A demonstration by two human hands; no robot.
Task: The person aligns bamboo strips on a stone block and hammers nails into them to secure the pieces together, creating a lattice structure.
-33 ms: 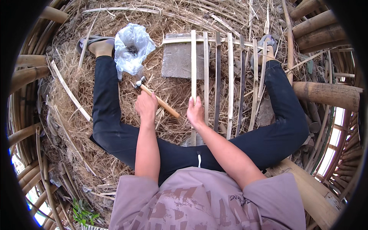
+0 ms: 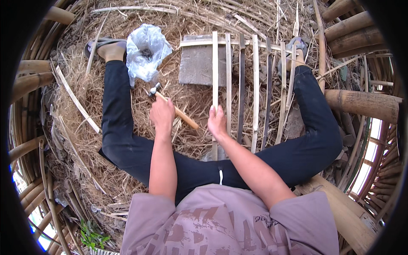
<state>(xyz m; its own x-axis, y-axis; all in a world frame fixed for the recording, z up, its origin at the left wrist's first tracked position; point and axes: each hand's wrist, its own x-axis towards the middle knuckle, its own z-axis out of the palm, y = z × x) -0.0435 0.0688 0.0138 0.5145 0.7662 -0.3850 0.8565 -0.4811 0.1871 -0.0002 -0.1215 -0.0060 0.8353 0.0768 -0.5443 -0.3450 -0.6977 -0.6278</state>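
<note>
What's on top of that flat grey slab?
A crosswise bamboo strip lies across the grey slab near its far end. The pale strip in the right hand crosses its right side; a second strip follows its right edge. Slab surface beneath is covered.

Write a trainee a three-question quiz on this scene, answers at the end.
1. Which hand is on the hammer?
2. True or false: the plastic bag lies to the left of the greyish slab.
3. How many dark strips lie among the pale strips in front of the person?

Key:
1. The left hand.
2. True.
3. Two.
</note>
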